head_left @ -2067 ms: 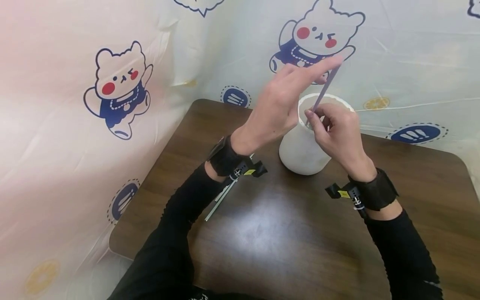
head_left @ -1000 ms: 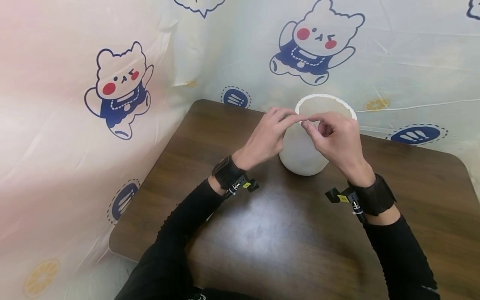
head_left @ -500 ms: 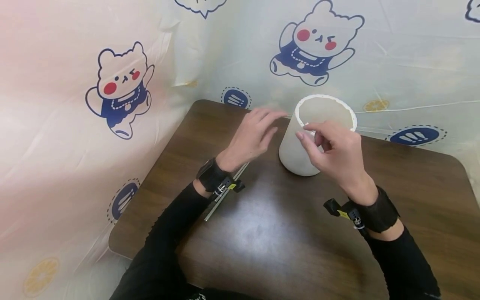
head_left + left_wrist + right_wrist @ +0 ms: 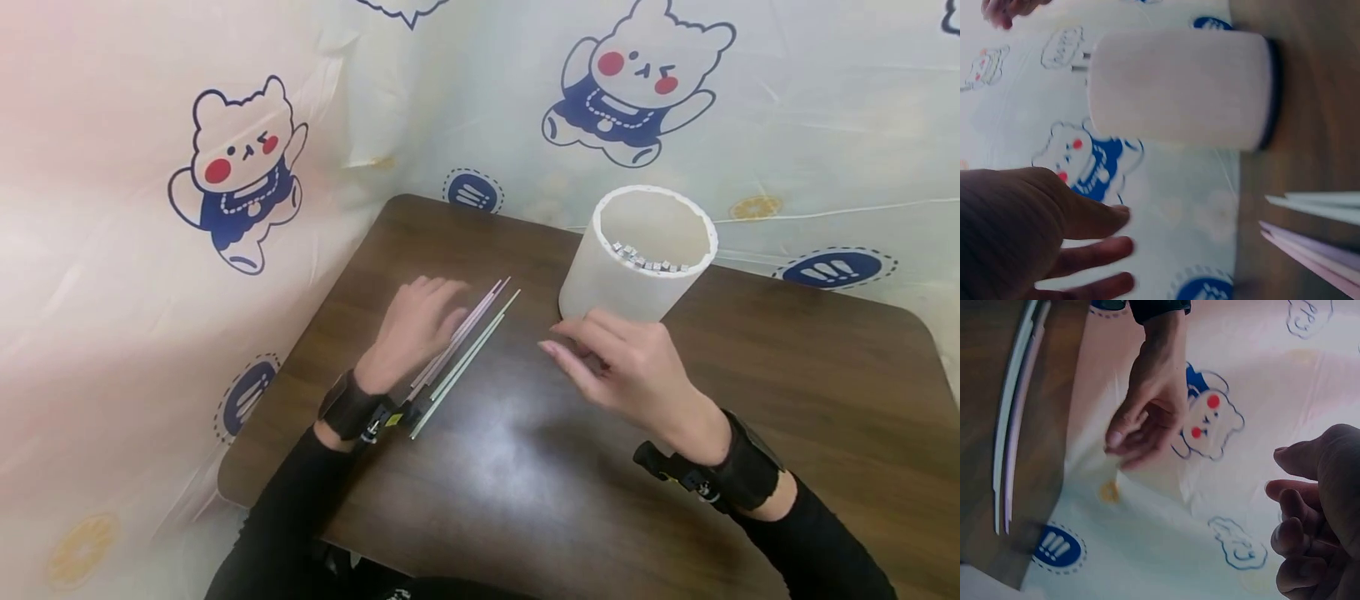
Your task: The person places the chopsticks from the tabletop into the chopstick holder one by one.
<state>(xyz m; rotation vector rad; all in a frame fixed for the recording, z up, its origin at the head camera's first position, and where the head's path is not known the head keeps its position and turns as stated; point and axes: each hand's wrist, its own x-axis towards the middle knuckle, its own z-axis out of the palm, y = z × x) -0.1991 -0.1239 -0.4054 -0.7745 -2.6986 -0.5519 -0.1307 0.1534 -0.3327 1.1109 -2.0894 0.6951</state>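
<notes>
My left hand (image 4: 416, 329) hovers just left of the thin tapering sticks, which look like chopsticks, with its fingers loosely bent and nothing in them. Purple-pink chopsticks (image 4: 480, 308) lie slanted on the table beside green chopsticks (image 4: 480, 345). A white cylindrical holder (image 4: 611, 287) stands upright at the back. Inside it, several small silvery square ends (image 4: 656, 267) line up along the near wall. In front of the holder, my right hand (image 4: 630, 367) floats with thumb and forefinger apart; the right wrist view shows its other fingers curled loosely around nothing.
The brown wooden table (image 4: 787, 400) has rounded corners. A pale printed curtain (image 4: 510, 100) hangs close behind it and along its left side. The holder stands near the back edge, right of the sticks.
A purple chopstick held by both hands has gone down into the holder and been let go. Both hands have since come away, the left toward the lying sticks, the right nearer the body.
</notes>
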